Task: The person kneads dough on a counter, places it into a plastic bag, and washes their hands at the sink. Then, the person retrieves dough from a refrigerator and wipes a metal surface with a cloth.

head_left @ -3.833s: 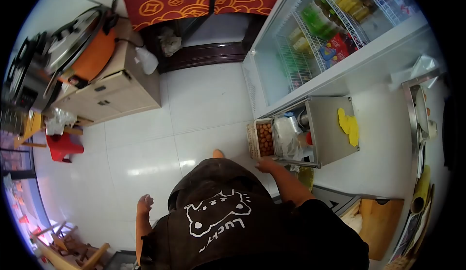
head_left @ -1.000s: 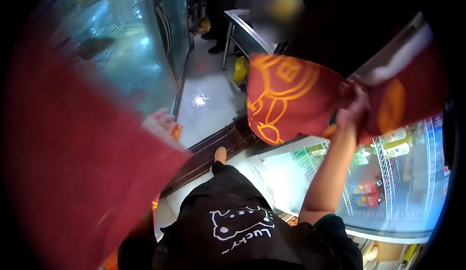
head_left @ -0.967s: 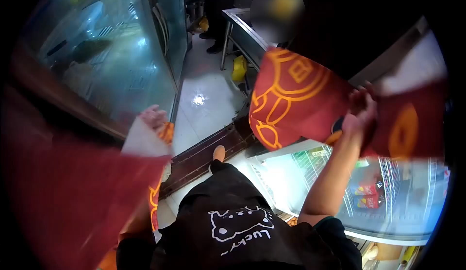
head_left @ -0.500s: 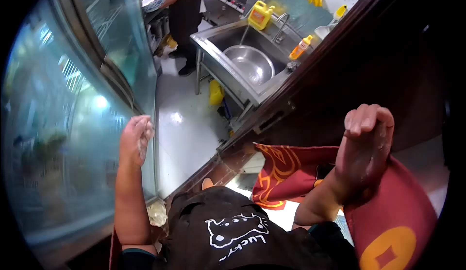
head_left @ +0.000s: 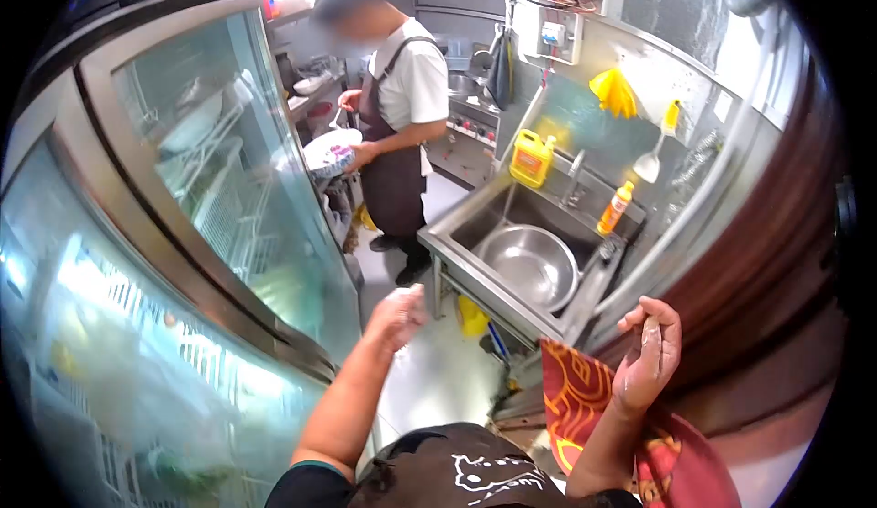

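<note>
My left hand (head_left: pixel 399 318) is raised in front of me beside the glass-door fridge (head_left: pixel 219 179), its fingers loosely bent and a little blurred. I see nothing in it. My right hand (head_left: pixel 650 348) is up near the doorway, fingers half bent and apart, also holding nothing. White residue marks both hands. A red door curtain (head_left: pixel 585 398) with an orange pattern hangs behind my right wrist and forearm. Ahead, a steel sink (head_left: pixel 493 206) holds a large metal basin (head_left: pixel 530 266) beneath a tap (head_left: pixel 574 179).
Beyond the fridge a co-worker in a dark apron (head_left: pixel 393 179) holds a patterned bowl (head_left: pixel 331 153). A yellow jug (head_left: pixel 532 158) and an orange-yellow bottle (head_left: pixel 616 207) stand on the sink's edge. Yellow gloves (head_left: pixel 614 93) and a spatula (head_left: pixel 649 165) hang on the wall.
My view has tilted up, bringing the co-worker's upper body and the back wall into sight. I am nearer the sink, and the curtain has slid back along my right arm.
</note>
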Demonstrator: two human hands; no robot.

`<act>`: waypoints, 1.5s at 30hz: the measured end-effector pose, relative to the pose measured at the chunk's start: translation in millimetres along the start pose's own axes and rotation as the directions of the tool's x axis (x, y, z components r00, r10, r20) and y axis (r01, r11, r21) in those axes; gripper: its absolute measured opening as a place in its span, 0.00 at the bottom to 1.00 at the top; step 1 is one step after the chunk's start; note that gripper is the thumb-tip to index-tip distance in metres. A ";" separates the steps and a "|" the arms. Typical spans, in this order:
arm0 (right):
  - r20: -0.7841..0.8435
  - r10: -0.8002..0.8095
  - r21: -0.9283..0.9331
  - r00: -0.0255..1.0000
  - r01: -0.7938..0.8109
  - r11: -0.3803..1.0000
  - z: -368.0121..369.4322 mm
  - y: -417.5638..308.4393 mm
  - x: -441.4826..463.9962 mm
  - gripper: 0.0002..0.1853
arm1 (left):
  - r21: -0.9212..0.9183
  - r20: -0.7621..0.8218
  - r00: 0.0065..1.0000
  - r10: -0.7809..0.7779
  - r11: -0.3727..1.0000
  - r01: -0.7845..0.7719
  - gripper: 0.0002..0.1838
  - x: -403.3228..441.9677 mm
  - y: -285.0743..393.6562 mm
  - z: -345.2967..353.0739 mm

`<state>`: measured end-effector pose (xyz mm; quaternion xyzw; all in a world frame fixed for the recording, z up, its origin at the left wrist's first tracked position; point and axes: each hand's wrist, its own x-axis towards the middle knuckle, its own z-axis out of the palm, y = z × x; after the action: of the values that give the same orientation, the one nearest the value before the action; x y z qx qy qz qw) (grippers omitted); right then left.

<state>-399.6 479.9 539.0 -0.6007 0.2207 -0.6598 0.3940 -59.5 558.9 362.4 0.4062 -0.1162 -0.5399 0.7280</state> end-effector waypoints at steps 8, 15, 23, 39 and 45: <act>-0.056 0.253 -0.046 0.966 -0.255 0.966 33.9 120.3 44.0 0.12 | 0.103 0.036 0.982 -0.184 0.978 0.180 0.17 130.9 -8.5 51.2; -0.156 0.516 0.085 0.842 -0.509 0.856 61.6 239.3 93.5 0.12 | 0.021 0.249 0.918 -0.308 0.950 0.312 0.17 218.4 -19.5 75.9; -0.288 0.550 -0.121 0.784 -0.600 0.791 62.5 367.9 124.6 0.14 | 0.024 0.215 0.849 -0.482 0.872 0.489 0.22 305.7 -8.0 119.2; 0.374 0.320 -0.924 0.871 0.380 0.045 -35.9 627.7 318.8 0.15 | -0.232 0.513 0.664 -0.544 0.657 0.717 0.14 481.4 -106.4 188.8; 0.653 0.233 -0.756 0.720 0.604 0.252 -59.4 666.1 340.2 0.15 | -0.247 0.563 0.628 -0.537 0.616 0.748 0.13 534.8 -174.5 193.8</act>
<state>-276.4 -192.4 229.5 -0.9215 0.3340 -0.1773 -0.0882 -89.4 -17.4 217.9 0.1041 0.0138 -0.8568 0.5048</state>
